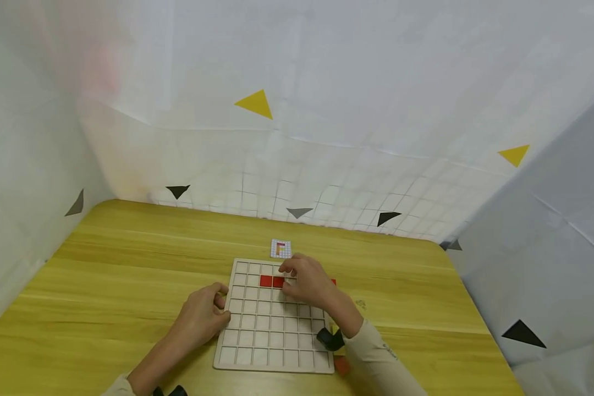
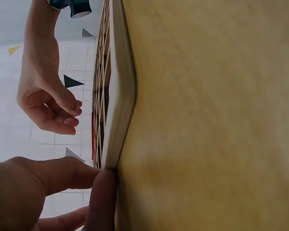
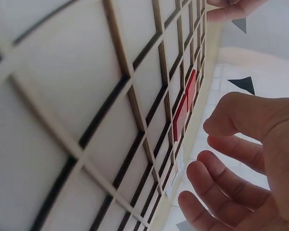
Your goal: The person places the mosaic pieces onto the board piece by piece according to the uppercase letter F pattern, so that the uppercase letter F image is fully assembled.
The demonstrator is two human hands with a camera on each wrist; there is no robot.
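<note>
A pale gridded board (image 1: pixel 262 357) lies on the wooden table. Two red square tiles (image 1: pixel 265 281) sit side by side in its second row from the far edge; they also show as red tiles (image 3: pixel 181 115) in the right wrist view. My left hand (image 1: pixel 201 313) rests at the board's left edge, and its thumb (image 2: pixel 103 195) and a finger touch the rim. Over the tiles hovers my right hand (image 1: pixel 309 281), its fingers loosely bent and apart, with nothing seen between them. Part of the board is hidden beneath this hand.
A small card (image 1: pixel 280 248) with a coloured F-like grid pattern lies beyond the board. Right of the board are a red piece (image 1: pixel 343 366), a yellow piece (image 1: pixel 340 346) and another red bit (image 1: pixel 334 281), partly hidden by my right arm. White sheeting (image 1: pixel 297 165) surrounds the table.
</note>
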